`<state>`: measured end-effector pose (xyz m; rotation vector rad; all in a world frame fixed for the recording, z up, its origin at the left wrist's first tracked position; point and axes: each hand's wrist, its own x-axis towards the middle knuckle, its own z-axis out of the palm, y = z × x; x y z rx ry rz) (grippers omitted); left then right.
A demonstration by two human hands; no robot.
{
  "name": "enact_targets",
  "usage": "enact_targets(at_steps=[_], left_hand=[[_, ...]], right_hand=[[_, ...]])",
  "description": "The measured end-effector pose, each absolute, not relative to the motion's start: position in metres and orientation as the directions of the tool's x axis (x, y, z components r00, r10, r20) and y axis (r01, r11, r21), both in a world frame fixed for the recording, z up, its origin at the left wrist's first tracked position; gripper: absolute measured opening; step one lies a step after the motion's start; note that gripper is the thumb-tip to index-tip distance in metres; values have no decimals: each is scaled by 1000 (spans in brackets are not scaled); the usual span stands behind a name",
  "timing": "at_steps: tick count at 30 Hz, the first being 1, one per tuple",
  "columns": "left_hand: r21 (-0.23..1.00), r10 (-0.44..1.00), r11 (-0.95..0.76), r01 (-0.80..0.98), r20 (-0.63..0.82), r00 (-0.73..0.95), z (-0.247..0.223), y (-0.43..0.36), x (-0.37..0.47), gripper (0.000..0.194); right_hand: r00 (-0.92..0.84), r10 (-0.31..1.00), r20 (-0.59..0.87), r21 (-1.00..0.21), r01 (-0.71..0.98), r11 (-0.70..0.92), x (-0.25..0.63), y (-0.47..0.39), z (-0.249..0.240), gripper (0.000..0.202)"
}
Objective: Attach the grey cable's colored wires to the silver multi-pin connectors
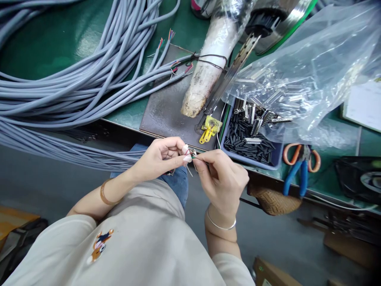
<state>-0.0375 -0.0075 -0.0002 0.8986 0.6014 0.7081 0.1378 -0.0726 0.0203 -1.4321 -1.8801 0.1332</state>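
Note:
My left hand (163, 157) is closed in a pinch, its thumb and index fingertips wrapped in white, holding the thin coloured wires (188, 153). Right beside it, my right hand (222, 174) pinches at the same wires, where a green strand and a small metal part (193, 152) show between the fingertips. Both hands are in front of the table edge, above my lap. A bare wire end hangs below the fingertips. What lies deeper inside each hand is hidden.
Grey cables (74, 87) cover the table's left side. A dark board (166, 107) carries yellow terminals (209, 131). Right of it stand a blue bin (253, 159) of metal connectors and black sleeves, a plastic bag (312, 71), scissors (291, 155) and blue-handled cutters (297, 174).

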Motion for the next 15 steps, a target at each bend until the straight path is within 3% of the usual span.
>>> enact_targets(at_steps=[2, 4, 6, 8, 11, 15], left_hand=[[844, 784, 409, -347, -130, 608, 4, -7, -37, 34], [838, 815, 394, -378, -128, 565, 6, -5, -36, 34], [837, 839, 388, -385, -148, 524, 7, -3, -36, 35], [840, 855, 380, -388, -159, 493, 7, -2, -35, 37], [848, 868, 368, -381, -166, 469, 8, -1, -35, 38], [863, 881, 350, -364, -171, 441, 8, -2, -34, 37]], right_hand=[[152, 770, 620, -567, 765, 306, 138, -73, 21, 8], [392, 540, 745, -618, 710, 337, 136, -70, 22, 10], [481, 380, 790, -609, 682, 404, 133, -69, 21, 13], [439, 419, 794, -598, 684, 417, 130, -70, 17, 21], [330, 594, 734, -620, 682, 388, 127, -76, 6, 30], [261, 772, 580, -715, 618, 328, 125, -79, -5, 17]])
